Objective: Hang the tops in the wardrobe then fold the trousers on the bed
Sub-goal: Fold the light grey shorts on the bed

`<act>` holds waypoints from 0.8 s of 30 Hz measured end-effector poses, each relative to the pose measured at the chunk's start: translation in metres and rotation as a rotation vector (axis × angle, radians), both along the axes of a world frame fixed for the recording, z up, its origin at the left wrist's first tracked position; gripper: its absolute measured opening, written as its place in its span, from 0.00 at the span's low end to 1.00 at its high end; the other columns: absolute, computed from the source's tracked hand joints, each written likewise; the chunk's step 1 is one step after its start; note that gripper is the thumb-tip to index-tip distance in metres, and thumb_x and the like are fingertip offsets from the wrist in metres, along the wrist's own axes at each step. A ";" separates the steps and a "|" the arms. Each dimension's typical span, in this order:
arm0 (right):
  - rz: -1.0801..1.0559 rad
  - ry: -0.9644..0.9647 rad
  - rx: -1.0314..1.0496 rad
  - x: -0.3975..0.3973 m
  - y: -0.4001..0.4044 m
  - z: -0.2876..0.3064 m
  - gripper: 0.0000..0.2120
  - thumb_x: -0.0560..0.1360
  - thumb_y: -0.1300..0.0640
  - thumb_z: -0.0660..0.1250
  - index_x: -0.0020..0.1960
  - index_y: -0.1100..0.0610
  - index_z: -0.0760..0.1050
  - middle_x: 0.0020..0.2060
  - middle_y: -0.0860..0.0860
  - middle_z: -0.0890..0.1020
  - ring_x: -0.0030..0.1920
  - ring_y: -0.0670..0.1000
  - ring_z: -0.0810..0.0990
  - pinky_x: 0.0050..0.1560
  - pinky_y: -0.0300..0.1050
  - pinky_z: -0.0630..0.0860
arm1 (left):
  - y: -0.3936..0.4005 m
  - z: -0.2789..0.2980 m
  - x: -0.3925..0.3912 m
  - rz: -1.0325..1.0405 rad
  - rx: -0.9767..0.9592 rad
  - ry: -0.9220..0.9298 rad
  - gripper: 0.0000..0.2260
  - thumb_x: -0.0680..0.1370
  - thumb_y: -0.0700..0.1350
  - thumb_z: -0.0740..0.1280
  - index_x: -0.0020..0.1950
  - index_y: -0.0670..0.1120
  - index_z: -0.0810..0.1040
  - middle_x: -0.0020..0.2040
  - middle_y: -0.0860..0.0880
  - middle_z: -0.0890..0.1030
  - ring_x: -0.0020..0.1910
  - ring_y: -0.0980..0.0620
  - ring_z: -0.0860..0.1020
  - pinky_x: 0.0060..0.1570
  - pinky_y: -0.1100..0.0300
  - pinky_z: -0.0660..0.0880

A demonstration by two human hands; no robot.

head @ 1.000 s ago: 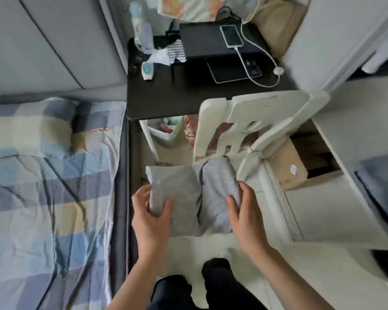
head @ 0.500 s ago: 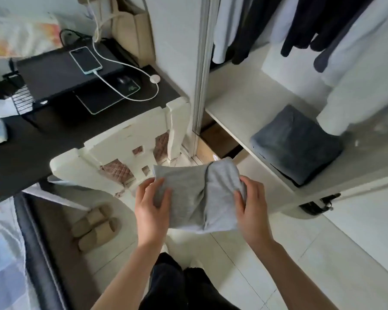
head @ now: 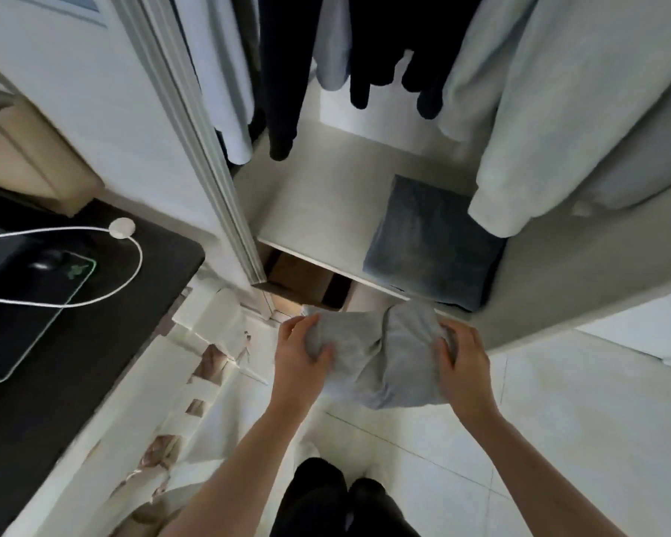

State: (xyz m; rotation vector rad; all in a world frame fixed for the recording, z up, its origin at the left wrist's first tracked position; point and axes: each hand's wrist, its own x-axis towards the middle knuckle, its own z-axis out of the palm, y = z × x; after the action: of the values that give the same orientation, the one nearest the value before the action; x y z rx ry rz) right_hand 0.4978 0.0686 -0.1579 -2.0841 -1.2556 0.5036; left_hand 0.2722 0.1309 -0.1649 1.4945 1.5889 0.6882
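Soft grey folded trousers (head: 376,358) sit squashed between the left hand (head: 301,356) and right hand (head: 463,356), both gripping them, just before the white wardrobe shelf (head: 318,211) edge, beside a dark folded pile (head: 430,242).

You stand on a pale tiled floor (head: 558,439) before an open white wardrobe (head: 558,304), its sliding-door rail (head: 210,149) running down to the shelf (head: 318,211). To your left a black counter (head: 55,362) carries a mouse pad (head: 35,304) and a looping white cable (head: 132,273). A white chair (head: 194,381) stands just beside it in soft daylight.
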 end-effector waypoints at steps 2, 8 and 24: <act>-0.072 -0.020 0.027 0.015 0.016 -0.008 0.11 0.79 0.62 0.62 0.60 0.62 0.73 0.55 0.58 0.76 0.48 0.50 0.72 0.48 0.34 0.64 | 0.030 -0.008 0.013 -0.066 0.010 -0.006 0.20 0.75 0.37 0.68 0.67 0.46 0.74 0.60 0.51 0.70 0.58 0.52 0.71 0.63 0.62 0.69; -0.331 -0.023 0.136 0.079 0.088 -0.035 0.13 0.79 0.62 0.61 0.62 0.63 0.72 0.56 0.60 0.77 0.54 0.57 0.76 0.53 0.40 0.67 | 0.137 -0.019 0.086 -0.254 0.160 -0.090 0.21 0.77 0.33 0.64 0.70 0.44 0.71 0.62 0.48 0.68 0.59 0.51 0.71 0.60 0.77 0.62; -0.083 -0.602 -0.222 0.140 0.153 -0.121 0.39 0.67 0.69 0.61 0.77 0.57 0.58 0.74 0.64 0.56 0.73 0.68 0.56 0.71 0.62 0.60 | 0.205 -0.130 0.189 -0.755 0.525 0.679 0.34 0.81 0.42 0.60 0.80 0.50 0.43 0.80 0.44 0.44 0.78 0.38 0.43 0.75 0.42 0.48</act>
State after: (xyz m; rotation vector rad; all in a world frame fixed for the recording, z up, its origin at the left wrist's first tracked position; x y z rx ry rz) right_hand 0.6380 0.2221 -0.2793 -2.5761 -1.4778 -0.0419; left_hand 0.4609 0.3361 -0.2948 2.7175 1.1398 0.1434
